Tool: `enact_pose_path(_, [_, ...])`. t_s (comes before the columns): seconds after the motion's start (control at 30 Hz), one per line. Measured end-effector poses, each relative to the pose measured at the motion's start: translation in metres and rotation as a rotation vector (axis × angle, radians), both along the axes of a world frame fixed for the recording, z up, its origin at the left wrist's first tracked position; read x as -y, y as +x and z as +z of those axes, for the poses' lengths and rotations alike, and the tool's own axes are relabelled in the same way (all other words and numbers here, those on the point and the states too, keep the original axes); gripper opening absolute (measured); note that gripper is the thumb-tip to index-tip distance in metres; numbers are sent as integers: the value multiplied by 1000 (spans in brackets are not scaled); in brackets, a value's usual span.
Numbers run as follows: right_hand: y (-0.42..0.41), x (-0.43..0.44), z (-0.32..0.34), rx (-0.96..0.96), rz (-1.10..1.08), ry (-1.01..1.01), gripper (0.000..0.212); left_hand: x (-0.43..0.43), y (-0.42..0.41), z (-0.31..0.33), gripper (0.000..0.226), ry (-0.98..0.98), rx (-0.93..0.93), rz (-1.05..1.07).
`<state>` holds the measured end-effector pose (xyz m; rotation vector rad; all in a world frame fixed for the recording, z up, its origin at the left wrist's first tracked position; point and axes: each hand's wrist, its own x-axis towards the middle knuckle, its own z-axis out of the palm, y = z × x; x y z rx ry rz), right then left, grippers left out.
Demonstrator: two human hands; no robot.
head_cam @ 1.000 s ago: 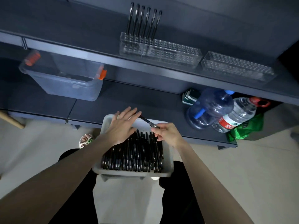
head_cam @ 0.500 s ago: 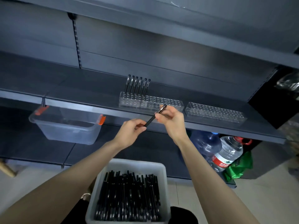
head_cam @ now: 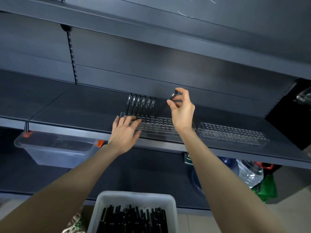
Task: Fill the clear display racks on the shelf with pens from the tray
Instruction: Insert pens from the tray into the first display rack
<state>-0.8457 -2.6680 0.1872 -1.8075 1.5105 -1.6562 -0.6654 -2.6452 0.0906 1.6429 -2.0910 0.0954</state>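
Head view: the left hand point(head_cam: 125, 133) lies flat on the left end of the first rack point(head_cam: 158, 126), fingers straight and spread, gripping nothing. The right hand point(head_cam: 182, 108), just right of it and higher, pinches the held pen point(head_cam: 172, 98) near its upper end between thumb and fingertips. The pen slants down-left toward the holes beside the six standing pens point(head_cam: 142, 105); whether its tip has entered a hole cannot be told. The second rack point(head_cam: 232, 133), right of the right hand, holds none. The tray point(head_cam: 134, 197) of pens sits below both forearms. Risks, as judged: the slanted tip may miss or jam; the high pinch gives poor tip control; a sideways push could topple the neighbouring pens or shift the rack.
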Motion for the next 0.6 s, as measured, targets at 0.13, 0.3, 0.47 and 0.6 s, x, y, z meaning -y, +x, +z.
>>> enact_pose_path(0.13, [2,22,-10,-46,-7,12,41,9,4,-14,47,-104,65,-26])
enact_pose_path(0.3, [6,35,-17,-68,10,7,39,13,6,-22,45,-207,61,-28])
enact_pose_path(0.47, [11,43,-29,-235,45,34,40,14,6,-25,42,-243,48,-25])
enact_pose_path(0.6, [14,44,-37,-329,60,32,39,14,7,-24,43,-237,52,-23])
